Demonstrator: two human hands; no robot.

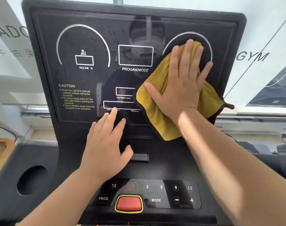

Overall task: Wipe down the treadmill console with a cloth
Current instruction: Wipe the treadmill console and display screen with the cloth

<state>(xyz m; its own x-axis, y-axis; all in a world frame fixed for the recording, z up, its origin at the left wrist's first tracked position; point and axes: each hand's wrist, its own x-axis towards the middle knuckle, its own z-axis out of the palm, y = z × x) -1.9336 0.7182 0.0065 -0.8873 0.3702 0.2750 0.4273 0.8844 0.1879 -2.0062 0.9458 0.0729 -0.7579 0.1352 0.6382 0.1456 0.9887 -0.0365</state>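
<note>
Console: the treadmill console [83, 124] fills my view, a glossy black panel tilted up toward me; white print reads INCLINE %, PROGAM/MODE and CALORIES, with a yellow CAUTION block at lower left
Cloth: the yellow cloth [157, 101], edged in a dark trim, lies spread against the right half of the display; it covers the lower part of the right-hand white arc; one corner pokes past the console's right edge
Right grip: my right grip [183, 79] lies flat on the cloth, fingers straight and spread, palm pressing it to the panel; released, curled round nothing
Left grip: my left grip [104, 144] rests on the console below the middle of the display, fingers straight, tips at the DISTANCE label; released, holding nothing; near the cloth, not touching it
Cup holder: a round cup holder [32, 180] sits in the lower left wing
Button: a red button [129, 203] with a yellow rim sits between PROG and MODE
</note>
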